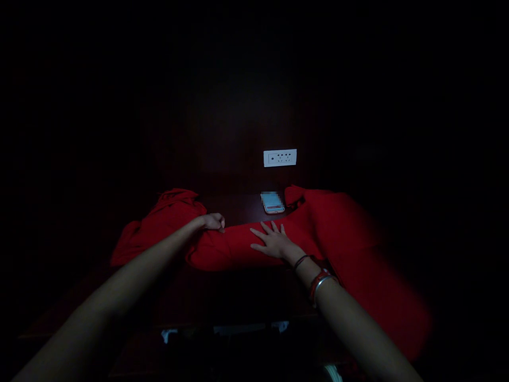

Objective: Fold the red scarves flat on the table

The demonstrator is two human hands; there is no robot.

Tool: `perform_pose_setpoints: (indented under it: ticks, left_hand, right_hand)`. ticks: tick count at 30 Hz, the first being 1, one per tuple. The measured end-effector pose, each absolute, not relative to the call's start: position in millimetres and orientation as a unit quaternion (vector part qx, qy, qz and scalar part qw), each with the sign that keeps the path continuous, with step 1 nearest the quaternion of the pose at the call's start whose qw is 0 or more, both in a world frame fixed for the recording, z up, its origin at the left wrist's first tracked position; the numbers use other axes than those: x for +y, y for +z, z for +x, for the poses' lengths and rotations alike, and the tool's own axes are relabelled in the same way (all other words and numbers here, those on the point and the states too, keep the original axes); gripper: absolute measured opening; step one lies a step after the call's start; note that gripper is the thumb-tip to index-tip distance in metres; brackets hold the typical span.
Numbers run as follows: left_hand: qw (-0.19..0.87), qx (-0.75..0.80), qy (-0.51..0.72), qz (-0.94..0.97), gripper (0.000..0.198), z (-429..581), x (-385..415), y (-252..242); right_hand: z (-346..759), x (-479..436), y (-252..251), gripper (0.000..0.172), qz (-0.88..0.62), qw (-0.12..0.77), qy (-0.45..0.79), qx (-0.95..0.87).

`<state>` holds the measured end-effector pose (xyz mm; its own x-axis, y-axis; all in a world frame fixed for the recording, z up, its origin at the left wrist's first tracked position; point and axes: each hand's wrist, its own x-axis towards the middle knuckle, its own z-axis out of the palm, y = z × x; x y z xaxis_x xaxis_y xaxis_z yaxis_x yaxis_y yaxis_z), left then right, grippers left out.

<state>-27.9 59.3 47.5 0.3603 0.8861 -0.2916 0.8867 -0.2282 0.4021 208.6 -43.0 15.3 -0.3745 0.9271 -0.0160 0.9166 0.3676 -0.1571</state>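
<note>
A red garment [342,233] lies spread across a dark table in very dim light. My left hand [212,221] is closed, pinching a fold of the red cloth near its upper edge. My right hand [274,241] lies flat on the middle of the garment with its fingers spread, pressing the fabric down. A dark band and a red and silver bangle sit on my right wrist [318,278]. The garment's right part hangs over the table's near edge.
A phone [272,202] lies on the table just behind the garment. A white wall socket plate [280,157] is on the dark wall above it. Small pale objects [230,330] show below the table's front edge. All else is dark.
</note>
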Motion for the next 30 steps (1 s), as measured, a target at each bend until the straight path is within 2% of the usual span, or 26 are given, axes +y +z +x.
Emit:
perform_pose_setpoints:
  ticks: [3, 9, 12, 19, 22, 27, 30]
  left_hand:
    - [0.247, 0.560, 0.016, 0.790, 0.019, -29, 58, 48]
    - [0.240, 0.538, 0.006, 0.808, 0.028, -27, 48, 41]
    - [0.287, 0.517, 0.001, 0.807, 0.035, -25, 44, 44]
    - [0.404, 0.477, 0.030, 0.780, 0.039, -18, 45, 64]
    - [0.375, 0.497, -0.018, 0.782, 0.040, -15, 53, 64]
    - [0.324, 0.507, 0.017, 0.799, 0.032, -10, 61, 59]
    - [0.316, 0.509, -0.008, 0.801, 0.033, -10, 59, 59]
  right_hand:
    - [207, -41, 13, 0.073, -0.564, -0.011, 0.120, -0.817]
    - [209, -40, 13, 0.075, -0.567, -0.007, 0.124, -0.814]
    - [210, -43, 16, 0.076, -0.568, -0.016, 0.129, -0.813]
    - [212, -46, 21, 0.077, -0.564, -0.040, 0.146, -0.812]
    - [211, -46, 22, 0.076, -0.568, -0.047, 0.155, -0.807]
    - [211, -46, 22, 0.074, -0.551, -0.050, 0.157, -0.818]
    - [211, -46, 21, 0.074, -0.552, -0.049, 0.153, -0.818]
